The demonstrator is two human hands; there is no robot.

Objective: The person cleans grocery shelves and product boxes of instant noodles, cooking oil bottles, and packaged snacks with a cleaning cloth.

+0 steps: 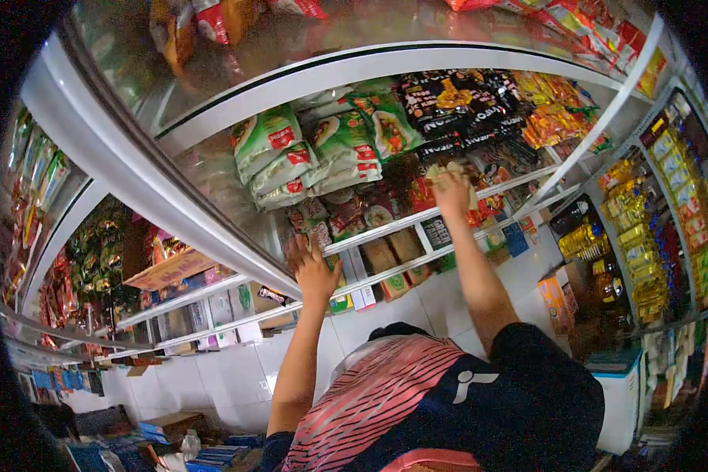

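Note:
My left hand (316, 274) is open, its fingers spread against the front of the glass-sided shelf, by the white rail (385, 240) and dark packets (311, 220). My right hand (451, 193) reaches farther in over the shelf, pressed on a pale yellowish cloth (472, 198) that shows around its fingers. Red packets (421, 194) lie beside that hand. Behind it are black noodle packs (460, 102). Between and beyond my hands sit green and white packs (342, 149) in stacks. What lies under my right palm is hidden.
A white upright frame (141, 181) stands left of me. A slanting white bar (598, 118) crosses at right. Orange packets (554, 110) fill the shelf's right end. Yellow bottles (582, 242) and an orange box (557, 303) stand right, above the tiled floor (440, 303).

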